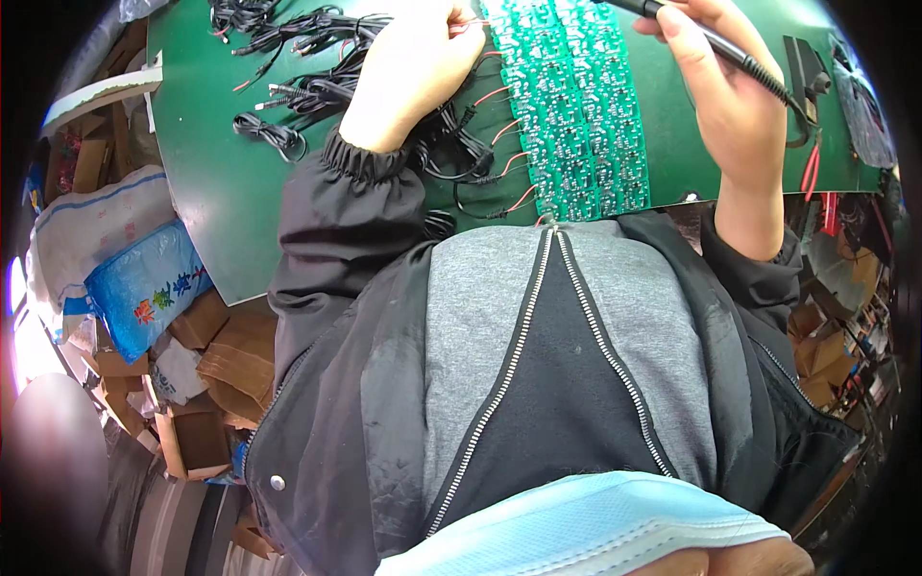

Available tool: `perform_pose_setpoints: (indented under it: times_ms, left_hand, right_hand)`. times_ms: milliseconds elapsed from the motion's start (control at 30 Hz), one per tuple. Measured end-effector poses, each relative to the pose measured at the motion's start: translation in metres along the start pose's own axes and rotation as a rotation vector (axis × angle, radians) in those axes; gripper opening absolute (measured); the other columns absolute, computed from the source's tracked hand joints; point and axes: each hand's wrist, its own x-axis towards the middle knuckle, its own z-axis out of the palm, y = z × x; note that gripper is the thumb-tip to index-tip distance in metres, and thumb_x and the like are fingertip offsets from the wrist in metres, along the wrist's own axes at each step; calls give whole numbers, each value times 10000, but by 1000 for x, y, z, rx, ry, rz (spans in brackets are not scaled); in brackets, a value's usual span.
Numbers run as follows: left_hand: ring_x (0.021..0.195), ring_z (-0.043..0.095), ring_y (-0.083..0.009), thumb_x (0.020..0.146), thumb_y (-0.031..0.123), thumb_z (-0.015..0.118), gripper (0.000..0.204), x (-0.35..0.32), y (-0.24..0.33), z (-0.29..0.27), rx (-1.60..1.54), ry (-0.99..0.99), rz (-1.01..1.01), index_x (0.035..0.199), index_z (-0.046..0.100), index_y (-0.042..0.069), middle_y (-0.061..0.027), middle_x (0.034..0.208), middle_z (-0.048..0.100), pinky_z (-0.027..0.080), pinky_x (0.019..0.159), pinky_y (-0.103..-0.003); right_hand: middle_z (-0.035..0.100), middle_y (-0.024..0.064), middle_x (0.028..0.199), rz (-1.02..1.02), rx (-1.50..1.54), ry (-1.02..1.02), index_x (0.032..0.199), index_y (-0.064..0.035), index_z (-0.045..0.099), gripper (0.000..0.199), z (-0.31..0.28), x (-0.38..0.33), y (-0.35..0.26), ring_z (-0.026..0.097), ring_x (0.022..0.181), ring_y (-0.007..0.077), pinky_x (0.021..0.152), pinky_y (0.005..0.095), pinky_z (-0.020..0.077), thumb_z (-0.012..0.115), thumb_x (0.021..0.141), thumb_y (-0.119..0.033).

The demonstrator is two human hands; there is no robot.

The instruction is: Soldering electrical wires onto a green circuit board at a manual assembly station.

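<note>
A panel of green circuit boards (576, 115) lies on the green work surface in front of me, packed with small components. Thin red wires (492, 94) run from its left edge to coiled black cables (456, 149). At the upper left of the panel, my left hand (408, 72) is closed, thumb and fingers pinching a thin red wire (471, 22). Over the panel's upper right, my right hand (735, 110) grips a black soldering iron (727, 53) like a pen. The iron's tip lies beyond the upper edge of the picture.
More bundled black cables (312, 38) lie left of the panel on the green table (206, 115). A dark holder (805, 72) stands at the right, with a clear plastic bag (861, 106) beyond. Cardboard boxes (240, 360) and a blue bag (149, 288) sit at lower left.
</note>
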Motion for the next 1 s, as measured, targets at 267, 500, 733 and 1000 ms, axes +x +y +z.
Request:
perform_pose_setpoints:
  times_ms: [267,500,733,1000]
  left_hand:
    - [792,700,-308,917,192,686,172,0,-19,10,-12,31,114,956,659,27,-145,851,695,546,710,-390]
    - [844,685,-230,973,242,662,242,-5,-2,-4,-139,-82,25,1104,714,45,-119,950,739,528,778,-340]
    - [892,690,-233,945,229,692,210,-5,-6,1,-112,-27,152,1062,724,57,-86,960,721,540,797,-335]
    - [863,683,-222,895,202,682,190,-6,-8,2,-68,-35,127,996,687,41,-97,945,703,537,774,-329]
  right_hand:
    - [716,53,938,70,42,34,1095,16,693,156,-7,66,41,640,849,111,777,263,510,616,1019,-96]
    - [715,55,972,84,56,-90,1146,-17,678,177,15,111,70,644,895,122,804,284,512,638,1013,-126]
    - [705,110,1019,-457,-407,-94,1134,-13,688,160,14,138,100,681,910,220,825,340,539,637,990,-62]
    - [695,141,1065,-752,-757,-73,1134,-11,696,184,20,149,110,679,937,292,823,382,546,658,957,-45]
